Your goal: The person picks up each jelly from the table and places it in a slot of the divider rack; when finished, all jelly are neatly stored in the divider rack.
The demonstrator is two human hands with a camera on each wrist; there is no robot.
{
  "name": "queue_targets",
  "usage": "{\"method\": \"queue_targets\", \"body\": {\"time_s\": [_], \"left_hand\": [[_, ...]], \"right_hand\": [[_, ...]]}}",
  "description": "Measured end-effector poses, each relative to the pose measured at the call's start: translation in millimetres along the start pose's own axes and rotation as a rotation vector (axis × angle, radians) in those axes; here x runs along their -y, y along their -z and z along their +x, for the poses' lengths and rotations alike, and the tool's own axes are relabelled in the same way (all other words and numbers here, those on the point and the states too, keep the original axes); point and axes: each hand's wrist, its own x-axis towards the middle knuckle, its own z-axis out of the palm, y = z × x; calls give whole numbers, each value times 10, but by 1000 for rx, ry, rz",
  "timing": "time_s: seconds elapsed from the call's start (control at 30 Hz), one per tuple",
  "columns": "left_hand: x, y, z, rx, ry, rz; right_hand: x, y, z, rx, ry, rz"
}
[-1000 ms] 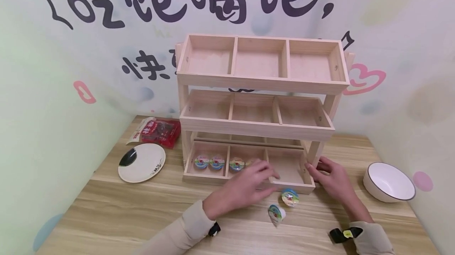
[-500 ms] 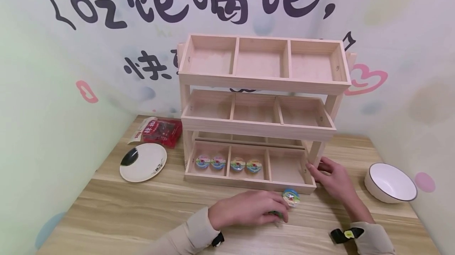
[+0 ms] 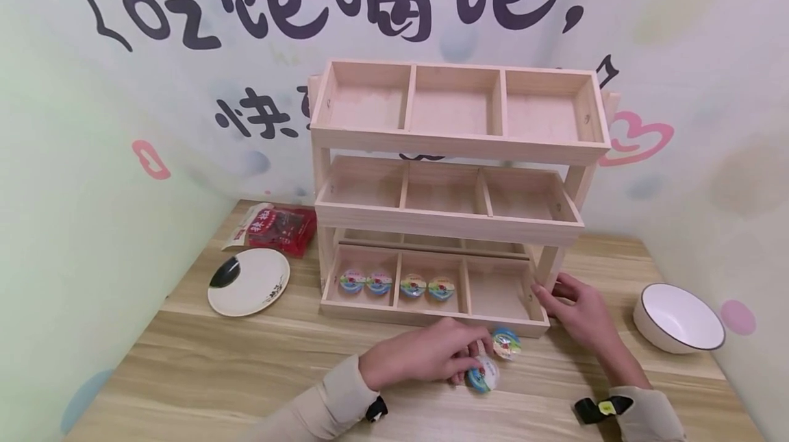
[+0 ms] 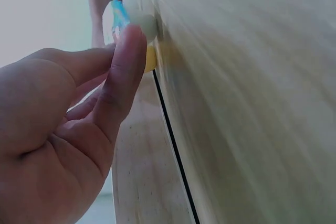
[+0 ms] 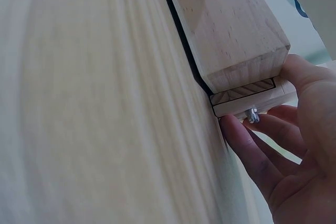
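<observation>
At the table's front middle, my left hand [image 3: 425, 354] pinches the edge of a small jelly cup [image 3: 483, 375] with a blue and white foil lid. The left wrist view shows thumb and finger together at that jelly cup [image 4: 116, 22], low over the table. Another jelly cup [image 3: 506, 344] lies just behind it, near the rack's front edge. My right hand [image 3: 576, 312] grips the lower right end of the three-tier wooden rack [image 3: 450, 223]. In the right wrist view, the thumb and fingers curl round the wooden end [image 5: 247, 66] beside a metal bolt [image 5: 253, 115].
Several jelly cups [image 3: 413, 285] sit in the left and middle compartments of the bottom tray [image 3: 431, 318]. On the left are a white plate [image 3: 259, 284] with a black patch and a red food packet [image 3: 280, 226]. A white bowl [image 3: 678, 318] stands at the right.
My left hand has come down from the bottom tray to the front jelly cup and taken its edge. The cup has turned lid up. My right hand keeps its place.
</observation>
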Motion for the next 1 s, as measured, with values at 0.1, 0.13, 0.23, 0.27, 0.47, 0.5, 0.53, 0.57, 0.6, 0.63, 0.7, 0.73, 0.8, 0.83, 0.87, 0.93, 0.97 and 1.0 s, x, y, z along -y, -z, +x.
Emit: {"method": "queue_targets", "body": {"time_s": [0.1,0.13,0.23,0.27,0.47,0.5,0.53,0.57,0.6,0.63,0.7,0.73,0.8,0.83,0.87,0.93,0.97,1.0], "left_hand": [[5,17,-11,19,28,-32],[6,24,-13,21,32,-34],[12,43,-21,15,43,-42],[16,48,-24,10,51,-42],[33,80,-38,4,127,-64],[35,86,-39,7,137,-66],[39,89,-39,7,143,-56],[43,94,-40,5,146,-45],[46,100,-38,-1,143,-15],[47,109,-36,-8,138,15],[46,126,-32,-23,121,78],[42,135,-32,-31,112,115],[25,153,-38,-43,98,170],[12,160,-45,-47,96,187],[-1,164,-54,-52,95,205],[-24,167,-72,-68,95,246],[-36,168,-81,-76,95,264],[-47,167,-89,-84,95,280]], "right_hand": [[4,1,0,-9,7,-6],[5,2,-1,-11,8,-7],[3,2,-3,-12,10,-13],[2,3,-4,-11,10,-14],[-1,2,-7,-3,4,-4],[-2,2,-7,-3,3,-2],[-3,2,-6,-3,2,-1],[-4,2,-5,-3,3,-3],[-6,2,-4,-4,3,-5],[-9,2,-2,-7,4,-6],[-13,3,0,-12,7,-6],[-13,4,1,-14,8,-6],[-13,6,2,-16,9,-3],[-12,7,2,-16,9,1],[-13,7,1,-16,9,3],[-17,5,0,-14,9,5],[-20,3,0,-14,10,6],[-25,0,0,-14,13,7]]}}
